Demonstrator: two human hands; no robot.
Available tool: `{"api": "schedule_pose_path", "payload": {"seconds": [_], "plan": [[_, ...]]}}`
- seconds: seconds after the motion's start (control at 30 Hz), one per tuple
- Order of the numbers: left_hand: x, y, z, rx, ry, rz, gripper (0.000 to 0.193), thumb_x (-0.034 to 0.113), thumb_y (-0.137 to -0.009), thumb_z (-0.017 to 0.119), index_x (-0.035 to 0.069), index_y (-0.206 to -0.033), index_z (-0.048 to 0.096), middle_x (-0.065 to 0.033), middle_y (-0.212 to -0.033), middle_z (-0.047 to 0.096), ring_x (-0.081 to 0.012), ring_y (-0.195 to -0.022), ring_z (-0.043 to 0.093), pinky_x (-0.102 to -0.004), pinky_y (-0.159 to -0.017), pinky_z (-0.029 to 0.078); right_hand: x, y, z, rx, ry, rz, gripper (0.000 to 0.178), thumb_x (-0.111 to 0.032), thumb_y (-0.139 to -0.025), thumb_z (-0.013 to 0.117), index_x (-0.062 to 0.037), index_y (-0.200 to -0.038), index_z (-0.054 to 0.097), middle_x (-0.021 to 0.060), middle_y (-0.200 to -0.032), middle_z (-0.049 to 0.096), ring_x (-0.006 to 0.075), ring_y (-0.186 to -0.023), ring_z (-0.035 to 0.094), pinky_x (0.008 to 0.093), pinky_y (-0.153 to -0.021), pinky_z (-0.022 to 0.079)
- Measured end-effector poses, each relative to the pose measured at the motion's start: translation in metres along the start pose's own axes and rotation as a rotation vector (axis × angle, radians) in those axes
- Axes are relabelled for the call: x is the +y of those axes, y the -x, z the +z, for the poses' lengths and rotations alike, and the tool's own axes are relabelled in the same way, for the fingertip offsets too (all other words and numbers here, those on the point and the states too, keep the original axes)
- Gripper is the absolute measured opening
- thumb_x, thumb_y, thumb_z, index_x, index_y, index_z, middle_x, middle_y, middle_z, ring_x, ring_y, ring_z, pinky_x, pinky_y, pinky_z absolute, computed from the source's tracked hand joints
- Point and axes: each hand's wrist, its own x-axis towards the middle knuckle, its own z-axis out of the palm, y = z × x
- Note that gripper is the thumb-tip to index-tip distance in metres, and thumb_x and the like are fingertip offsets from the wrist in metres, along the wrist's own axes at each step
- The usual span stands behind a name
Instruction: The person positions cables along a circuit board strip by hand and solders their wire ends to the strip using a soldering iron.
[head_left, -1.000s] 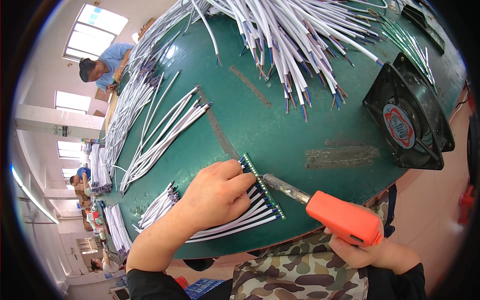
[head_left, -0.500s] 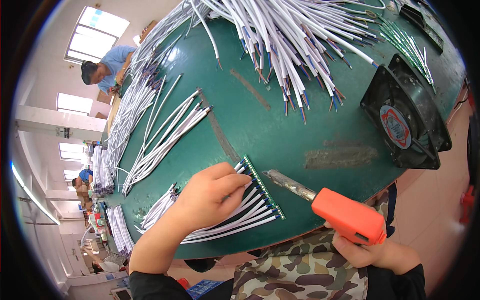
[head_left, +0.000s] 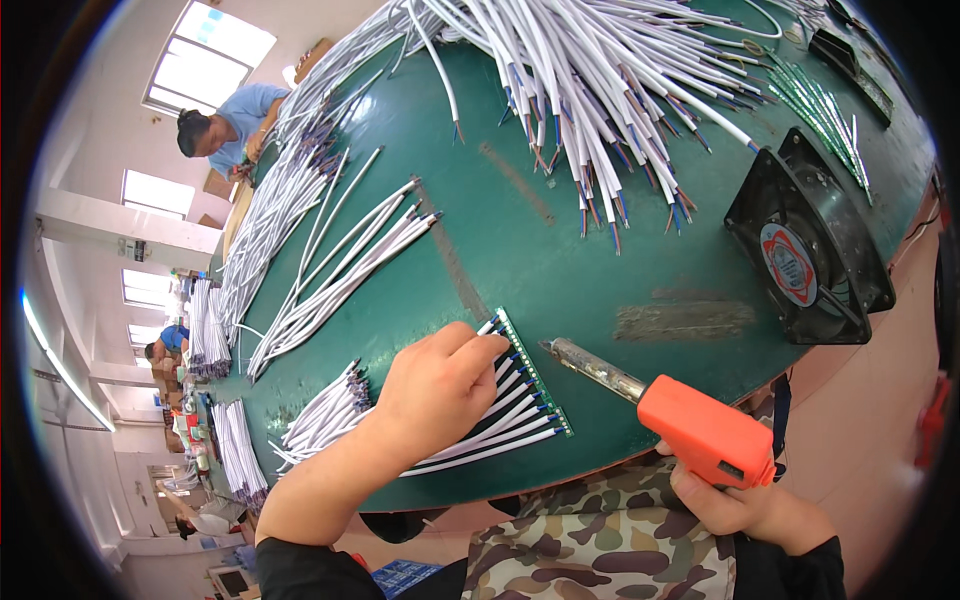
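Observation:
A narrow green circuit board strip lies on the green table near its front edge. Several white cables run side by side up to its left edge, their blue wire ends touching the strip. My left hand is closed over the upper cables, with thumb and forefinger pinched at a white cable beside the strip's far end. Its fingertips partly hide that cable. My right hand grips the orange handle of a soldering iron. The iron's metal tip points left, a little to the right of the strip and apart from it.
A black square fan stands at the right. Large bundles of white cables cover the far side, and a smaller bundle lies left of centre. More green strips rest far right. A person works at the far left.
My left hand's fingers have shifted slightly right, closer to the strip's far end. The soldering iron stays right of the strip. The whole view has moved a little.

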Motion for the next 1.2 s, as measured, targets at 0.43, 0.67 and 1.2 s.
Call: {"api": "schedule_pose_path", "payload": {"seconds": [0.43,0.67,1.2], "plan": [[-0.012,-0.003,0.001,0.016,0.18,0.061,0.026,-0.005,-0.076,0.067,0.006,-0.099,0.074,-0.0102,-0.08,0.06,-0.0268,-0.066,0.061,-0.0363,-0.059,0.05,-0.002,-0.014,0.009,0.013,0.208,-0.157,0.047,-0.011,-0.082,0.075,0.0058,-0.123,0.062,0.023,-0.113,0.068,0.0313,-0.083,0.071,0.0358,-0.075,0.058],[-0.018,-0.008,-0.001,-0.04,0.169,0.111,0.028,-0.005,-0.073,0.066,0.006,-0.098,0.073,-0.0094,-0.08,0.059,-0.0264,-0.066,0.061,-0.0366,-0.058,0.05,-0.005,-0.022,0.011,-0.004,0.272,-0.238,0.057,-0.009,-0.085,0.077,0.0108,-0.133,0.053,0.0195,-0.113,0.07,0.027,-0.089,0.073,0.0338,-0.079,0.058],[-0.016,-0.015,-0.007,-0.076,0.157,0.137,0.025,-0.002,-0.072,0.066,0.006,-0.096,0.073,-0.0095,-0.077,0.056,-0.0286,-0.065,0.06,-0.0387,-0.057,0.049,-0.009,-0.029,0.011,-0.012,0.261,-0.235,0.059,-0.006,-0.084,0.078,0.0107,-0.134,0.052,0.0193,-0.112,0.071,0.0248,-0.089,0.074,0.0317,-0.077,0.058]]}}
